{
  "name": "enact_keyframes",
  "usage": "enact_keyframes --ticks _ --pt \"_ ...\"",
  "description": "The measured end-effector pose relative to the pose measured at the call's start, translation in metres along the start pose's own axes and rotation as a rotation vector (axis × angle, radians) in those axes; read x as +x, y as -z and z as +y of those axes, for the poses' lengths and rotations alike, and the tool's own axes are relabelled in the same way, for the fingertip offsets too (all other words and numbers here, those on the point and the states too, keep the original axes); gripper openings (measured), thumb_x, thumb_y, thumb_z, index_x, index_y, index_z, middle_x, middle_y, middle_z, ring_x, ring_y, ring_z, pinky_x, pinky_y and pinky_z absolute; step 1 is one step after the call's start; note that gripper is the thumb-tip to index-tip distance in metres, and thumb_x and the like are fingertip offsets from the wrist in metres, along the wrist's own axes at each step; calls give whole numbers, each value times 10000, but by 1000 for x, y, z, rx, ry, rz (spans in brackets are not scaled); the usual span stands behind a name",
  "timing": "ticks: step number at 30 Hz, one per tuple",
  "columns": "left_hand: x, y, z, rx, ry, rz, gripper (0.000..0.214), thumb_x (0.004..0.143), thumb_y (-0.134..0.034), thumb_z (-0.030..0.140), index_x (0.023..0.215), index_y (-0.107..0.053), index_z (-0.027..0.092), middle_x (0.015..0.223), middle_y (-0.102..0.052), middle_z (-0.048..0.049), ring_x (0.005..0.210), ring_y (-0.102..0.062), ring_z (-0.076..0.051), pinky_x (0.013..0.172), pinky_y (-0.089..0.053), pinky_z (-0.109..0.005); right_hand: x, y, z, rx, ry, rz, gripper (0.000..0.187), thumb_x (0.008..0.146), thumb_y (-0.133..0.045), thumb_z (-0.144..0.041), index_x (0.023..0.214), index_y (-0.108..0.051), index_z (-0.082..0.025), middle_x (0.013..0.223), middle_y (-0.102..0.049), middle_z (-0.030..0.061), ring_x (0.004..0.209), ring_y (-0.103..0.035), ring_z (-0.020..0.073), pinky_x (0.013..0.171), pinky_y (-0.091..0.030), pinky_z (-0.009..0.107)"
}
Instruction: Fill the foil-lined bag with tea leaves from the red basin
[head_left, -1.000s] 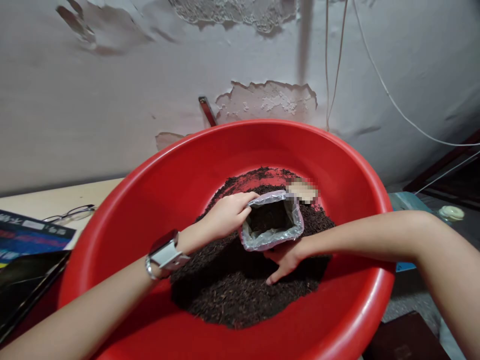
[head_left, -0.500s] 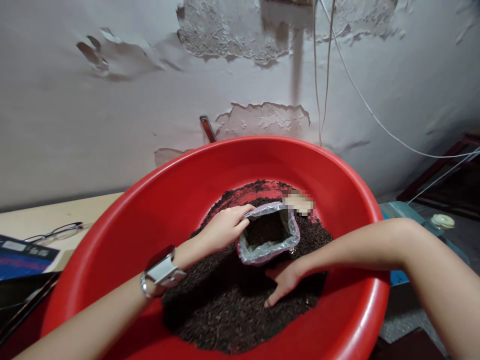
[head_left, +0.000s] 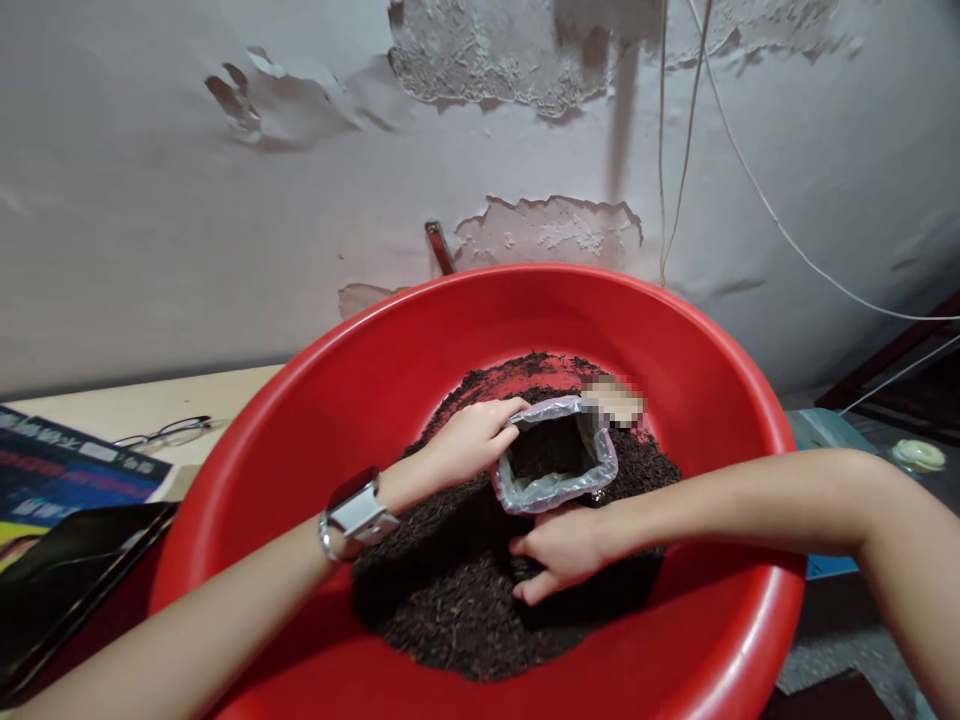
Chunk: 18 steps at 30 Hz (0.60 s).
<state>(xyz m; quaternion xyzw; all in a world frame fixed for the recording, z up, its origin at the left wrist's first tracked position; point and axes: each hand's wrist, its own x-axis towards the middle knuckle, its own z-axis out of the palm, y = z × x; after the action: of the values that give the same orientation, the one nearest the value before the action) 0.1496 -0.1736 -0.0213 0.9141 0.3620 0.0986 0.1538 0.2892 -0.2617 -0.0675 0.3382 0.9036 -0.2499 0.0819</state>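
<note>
A squarish container lined with clear plastic stands tilted a little in the red basin, with dark loose material inside. My left hand is closed on its left rim, thumb and fingers pinching the plastic edge. Just below the container, my right hand reaches palm down into a heap of dark, shredded, tea-like leaves. Its thumb and forefinger are spread apart; the other fingertips are hidden in the shadow. Whether it has gathered any leaves I cannot tell.
The large red basin surrounds both hands; my right forearm crosses its rim. A blurred pale patch lies beside the container. Glasses and printed papers rest at left. Cords hang along the peeling wall.
The whole view has shifted, so things sit further right. My right hand has moved left and closer under the container. The left hand keeps its grip on the rim.
</note>
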Motion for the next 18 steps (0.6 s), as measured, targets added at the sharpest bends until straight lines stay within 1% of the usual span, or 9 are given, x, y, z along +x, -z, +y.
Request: enact_keyframes --ticks 2,3,6,8,11,13,15,18 --pt "0 0 -1 -11 11 8 342 814 -352 223 1070 -574 178 1107 -645 -70 997 -588 -211 883 -433 -328 2 6 -6 -44 29 3 512 804 -500 -545 1079 -604 -126 774 -667 123 685 -634 243 569 -431 305" --pt "0 0 -2 -15 16 15 339 817 -350 228 1064 -577 176 1097 -649 -72 987 -592 -213 875 -436 -326 -1 11 -9 -64 48 30 525 817 -461 -570 1086 -595 -140 750 -662 113 669 -629 242 552 -416 299" --pt "1 -2 -7 -26 12 37 338 823 -348 241 1062 -579 177 1084 -653 -70 973 -596 -214 857 -441 -319 -18 33 -15 -90 94 160 492 845 -401 -581 1041 -584 -168 671 -629 66 606 -601 210 504 -349 260" --pt "2 -4 -10 -30 -1 43 337 821 -350 238 1064 -577 185 1073 -656 -63 957 -600 -208 843 -443 -312 -26 48 -16 -97 91 244 451 862 -388 -562 995 -575 -174 656 -610 42 581 -578 179 490 -308 240" --pt "3 -6 -13 -33 -19 44 326 805 -374 231 1057 -579 199 1051 -663 -53 934 -606 -205 815 -446 -303 -29 66 -11 -142 45 403 403 882 -386 -521 978 -552 -167 753 -623 47 634 -573 163 520 -305 240" --pt "4 -6 -12 -38 -19 43 326 769 -402 202 1040 -583 199 1042 -667 -51 924 -610 -205 796 -446 -295 -27 73 -3 -191 9 495 369 892 -391 -481 992 -539 -158 858 -633 69 711 -582 171 559 -325 250" --pt "4 -4 -10 -43 -5 36 323 736 -403 165 998 -592 188 1019 -672 -55 908 -613 -203 779 -446 -290 -23 75 5 -229 -26 540 340 902 -392 -430 1037 -520 -146 936 -629 88 768 -583 180 589 -342 261" --pt "3 -2 -6 -54 8 32 286 757 -365 169 925 -597 171 972 -676 -67 892 -613 -204 776 -447 -295 -19 74 15 -257 -71 559 318 905 -393 -364 1093 -486 -126 979 -616 102 776 -576 177 584 -350 267"
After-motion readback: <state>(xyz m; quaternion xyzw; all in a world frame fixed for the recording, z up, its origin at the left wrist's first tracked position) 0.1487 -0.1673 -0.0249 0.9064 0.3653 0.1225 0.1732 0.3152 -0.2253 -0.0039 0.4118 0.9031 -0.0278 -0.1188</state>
